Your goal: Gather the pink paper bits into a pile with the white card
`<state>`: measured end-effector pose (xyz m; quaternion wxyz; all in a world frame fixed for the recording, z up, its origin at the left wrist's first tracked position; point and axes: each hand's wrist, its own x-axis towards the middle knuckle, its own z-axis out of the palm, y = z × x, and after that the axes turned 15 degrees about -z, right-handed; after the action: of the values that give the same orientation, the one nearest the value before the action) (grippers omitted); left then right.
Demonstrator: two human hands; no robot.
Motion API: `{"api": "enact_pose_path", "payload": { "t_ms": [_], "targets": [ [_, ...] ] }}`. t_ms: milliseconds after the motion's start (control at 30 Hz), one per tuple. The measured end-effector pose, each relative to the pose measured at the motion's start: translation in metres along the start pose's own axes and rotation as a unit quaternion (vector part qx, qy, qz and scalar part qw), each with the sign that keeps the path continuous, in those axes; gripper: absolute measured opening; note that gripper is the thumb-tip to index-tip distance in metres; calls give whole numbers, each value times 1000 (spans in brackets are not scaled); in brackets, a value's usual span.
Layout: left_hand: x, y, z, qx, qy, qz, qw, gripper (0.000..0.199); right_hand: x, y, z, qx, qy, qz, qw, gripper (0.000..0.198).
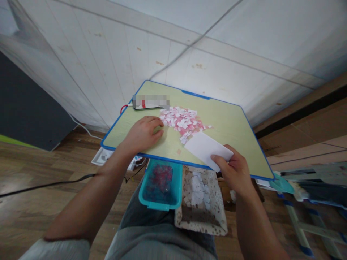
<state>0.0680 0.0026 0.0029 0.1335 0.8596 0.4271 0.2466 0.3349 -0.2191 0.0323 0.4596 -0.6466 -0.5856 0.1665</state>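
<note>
At the table [225,115], the right hand [235,169] pinches a white card [203,146] by one end, thumb on top, at the table's near edge; the left hand [145,133] is over the table's left half, loosely curled, thumb apart, nothing seen in it; paper scraps [181,119] lie heaped around the table's middle; the card looks light, stiffish, easily creased, best held by an edge; the scraps seem feather-light, apt to scatter.
</note>
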Motion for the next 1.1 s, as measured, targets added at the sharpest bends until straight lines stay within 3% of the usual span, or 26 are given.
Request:
{"api": "enact_pose_path", "payload": {
  "t_ms": [167, 333, 600, 733, 867, 1033, 1100],
  "targets": [
    [0, 0, 0, -1, -2, -1, 1000, 33, -4, -1, 5, 25, -53, 5, 998, 22],
    [-1, 1, 0, -5, -1, -9, 1000, 33, -5, -1, 10, 33, -32, 13, 999, 22],
    [0, -1, 0, 1, 2, -1, 1000, 34, -5, -4, 13, 47, -58, 17, 997, 21],
    [-1, 0, 0, -3, 4, -5, 1000, 33, -6, -7, 11, 72, -100, 19, 992, 23],
    [-1, 0, 0, 0, 1, -8, 1000, 33, -7, -9, 12, 64, -69, 15, 995, 22],
    [-1, 0, 1, 0, 5, -6, 1000, 33, -10, -10, 15, 81, -121, 23, 989, 22],
    [-1, -1, 1, 1, 6, -6, 1000, 33, -9, -6, 14, 114, -82, 29, 990, 21]
  ]
}}
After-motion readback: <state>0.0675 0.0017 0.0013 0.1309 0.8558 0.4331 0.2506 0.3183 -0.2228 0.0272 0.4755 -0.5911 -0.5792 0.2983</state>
